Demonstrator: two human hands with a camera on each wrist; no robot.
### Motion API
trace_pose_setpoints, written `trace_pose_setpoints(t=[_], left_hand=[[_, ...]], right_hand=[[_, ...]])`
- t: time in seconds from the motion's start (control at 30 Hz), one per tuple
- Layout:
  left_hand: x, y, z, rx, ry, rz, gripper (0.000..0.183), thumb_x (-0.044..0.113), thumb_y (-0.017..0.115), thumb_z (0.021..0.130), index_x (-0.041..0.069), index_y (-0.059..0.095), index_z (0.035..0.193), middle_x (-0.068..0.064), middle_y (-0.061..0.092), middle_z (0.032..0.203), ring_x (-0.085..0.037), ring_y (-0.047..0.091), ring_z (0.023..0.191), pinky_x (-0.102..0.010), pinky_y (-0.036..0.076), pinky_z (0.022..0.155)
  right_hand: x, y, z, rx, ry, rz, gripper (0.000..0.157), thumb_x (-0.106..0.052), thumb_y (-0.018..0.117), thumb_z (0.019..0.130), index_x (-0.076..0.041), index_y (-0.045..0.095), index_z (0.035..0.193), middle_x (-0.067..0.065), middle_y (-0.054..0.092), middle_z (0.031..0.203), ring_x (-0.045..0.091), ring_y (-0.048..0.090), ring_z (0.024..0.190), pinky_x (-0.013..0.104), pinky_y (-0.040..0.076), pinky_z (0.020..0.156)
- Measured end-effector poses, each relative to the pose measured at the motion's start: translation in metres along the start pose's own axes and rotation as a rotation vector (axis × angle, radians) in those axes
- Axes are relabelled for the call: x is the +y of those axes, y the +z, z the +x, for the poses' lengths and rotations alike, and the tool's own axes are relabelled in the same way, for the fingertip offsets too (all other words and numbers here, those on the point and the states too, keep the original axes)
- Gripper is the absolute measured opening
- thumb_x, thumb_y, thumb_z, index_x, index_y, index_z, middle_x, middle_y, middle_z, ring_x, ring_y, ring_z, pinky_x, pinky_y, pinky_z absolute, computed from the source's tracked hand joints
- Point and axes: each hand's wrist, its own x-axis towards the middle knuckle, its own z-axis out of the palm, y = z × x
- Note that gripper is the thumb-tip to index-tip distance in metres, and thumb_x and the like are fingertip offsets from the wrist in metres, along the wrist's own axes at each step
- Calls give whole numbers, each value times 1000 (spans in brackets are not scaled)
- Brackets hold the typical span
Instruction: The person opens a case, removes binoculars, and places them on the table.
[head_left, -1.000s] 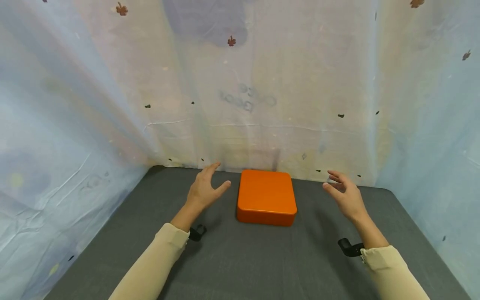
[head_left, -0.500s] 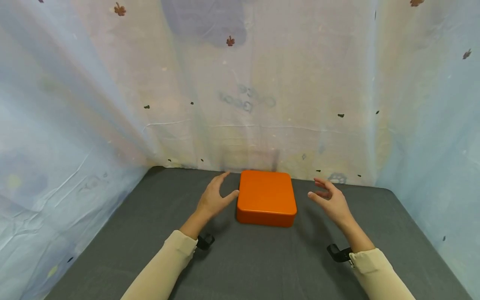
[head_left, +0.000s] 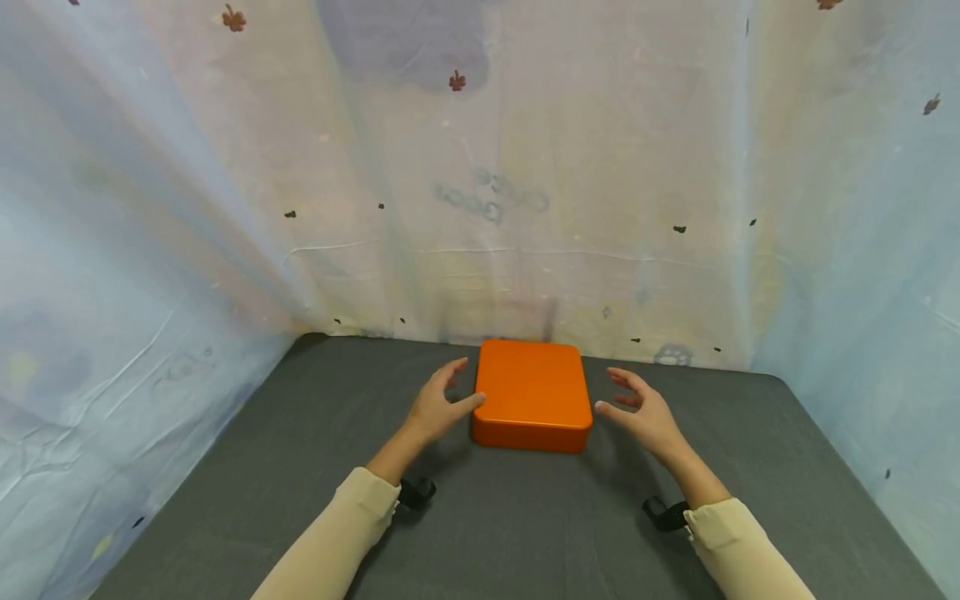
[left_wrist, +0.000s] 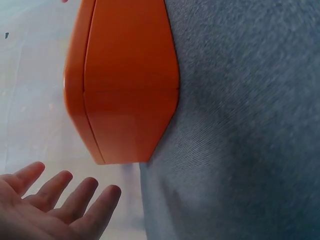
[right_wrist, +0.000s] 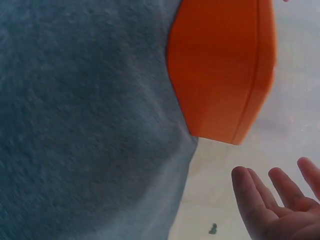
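Head: the box [head_left: 532, 385] sits on the bench [head_left: 495, 533] between left hand [head_left: 437, 408] and right hand [head_left: 649, 418]; the left thumb [head_left: 467, 406] overlaps its edge, contact unclear. Left wrist: fingers [left_wrist: 80, 201] spread, apart from the box. Right wrist: fingers [right_wrist: 247, 192] likewise parted, near it.

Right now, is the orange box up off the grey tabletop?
No, the orange box rests flat on the grey tabletop between the left hand and the right hand.

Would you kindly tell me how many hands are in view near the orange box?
2. The left hand is beside the left side of the orange box, and the right hand is beside its right side.
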Motion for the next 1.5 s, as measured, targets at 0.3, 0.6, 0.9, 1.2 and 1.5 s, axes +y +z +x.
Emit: trace_pose_setpoints(t=[0.3,0.6,0.9,1.2,1.5], left_hand=[[-4,9,-1,-97,-7,-62,82,59,61,68,27,30,136,2,29,140,-29,39,121,-47,40,91],[-10,15,-4,-98,13,60,90,60,67,61,27,30,136,6,33,136,-22,43,117,-38,46,85],[-16,18,-3,-129,39,77,88,55,69,63,27,29,137,2,30,138,-24,42,118,-44,41,91],[-19,22,0,-155,42,50,86,47,71,65,27,28,137,0,27,140,-24,40,119,-45,38,93],[-17,24,1,-157,18,18,87,40,74,65,25,28,137,0,29,139,-23,39,118,-44,39,92]], right_hand=[[3,14,2,-51,28,12,68,-44,63,76,-25,33,134,5,29,141,38,41,118,46,47,83],[8,26,4,-111,61,-18,75,-44,67,72,-23,31,135,8,29,141,35,43,117,44,47,81],[2,32,3,-135,55,12,79,-39,69,71,-21,29,136,10,23,143,37,42,118,40,49,79],[4,35,6,-144,88,-7,79,-37,71,71,-24,29,136,9,26,141,33,46,115,36,50,77],[-3,35,8,-163,108,27,79,-24,72,71,-17,28,137,14,27,140,36,45,113,36,50,75]])
